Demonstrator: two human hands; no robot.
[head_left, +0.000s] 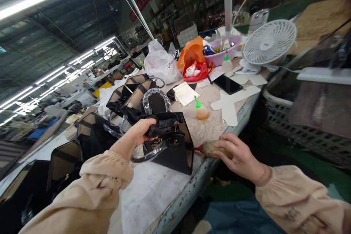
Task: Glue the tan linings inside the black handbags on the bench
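Observation:
My left hand point(144, 130) is closed on the upper part of a black handbag point(172, 153), with the thumb on top of its dark lining. The bag stands tilted on the table, and its handles are wrapped in clear plastic. My right hand point(239, 155) is wrapped round a stained glue bottle point(214, 149) with a red nozzle. The bottle lies sideways, its nozzle pointing left at the bag's side edge; whether the tip touches cannot be made out. Behind the bag is a small bottle point(201, 111) with a green nozzle and amber liquid.
Several more black bags point(93, 131) crowd the table's left side. Farther back are a notepad point(185, 93), a phone point(227, 84), white card pieces point(233, 104), plastic bags point(161, 64), a purple basin point(223, 51) and a white fan point(267, 44). A basket point(301, 131) stands beyond the table's right edge.

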